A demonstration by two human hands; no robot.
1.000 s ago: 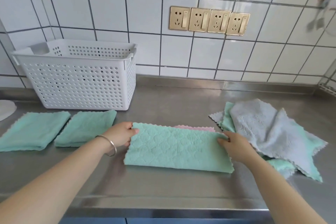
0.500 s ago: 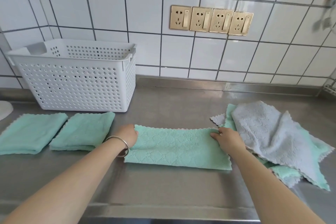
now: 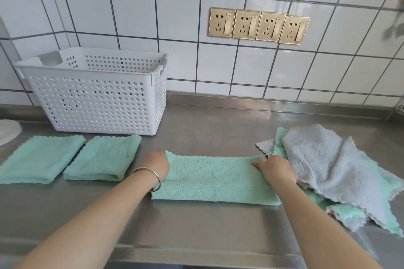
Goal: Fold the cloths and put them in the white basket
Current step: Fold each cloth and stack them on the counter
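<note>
Head view: the only camera; it looks down on a stainless-steel counter [image 3: 196, 225], and every place below is given relative to the white perforated plastic basket [image 3: 98, 98].
Cloth in hand: a mint-green quilted microfibre cloth [image 3: 214, 178] lies flat in front of the basket and to its right, already folded into a long band with its scalloped edge on the side facing the basket.
Left hand: the left hand [image 3: 156, 165], with a silver bangle [image 3: 150, 176] at the wrist, sits on the band's end nearest the basket; its fingers curl over that end and seem to pinch the edge, though the fingertips are hidden.
Right hand: the right hand [image 3: 274, 168] holds the end farthest from the basket, fingers bent onto the fabric and pressing or pinching it; I cannot tell which.
Folded cloths: two mint-green folded cloths [image 3: 65, 157] lie side by side directly in front of the basket, not yet inside it.
Unfolded heap: a loose pile of grey and mint cloths [image 3: 328, 166] lies well to the basket's right, touching the right hand's side of the band.
Handling: the cloth looks light, soft and limp, with no stiffness, so it should sag wherever it is unsupported; the plush pile probably grips itself but slides on steel.
Where to hold: I judge the two corners of one short end best, carried across to the other end.
</note>
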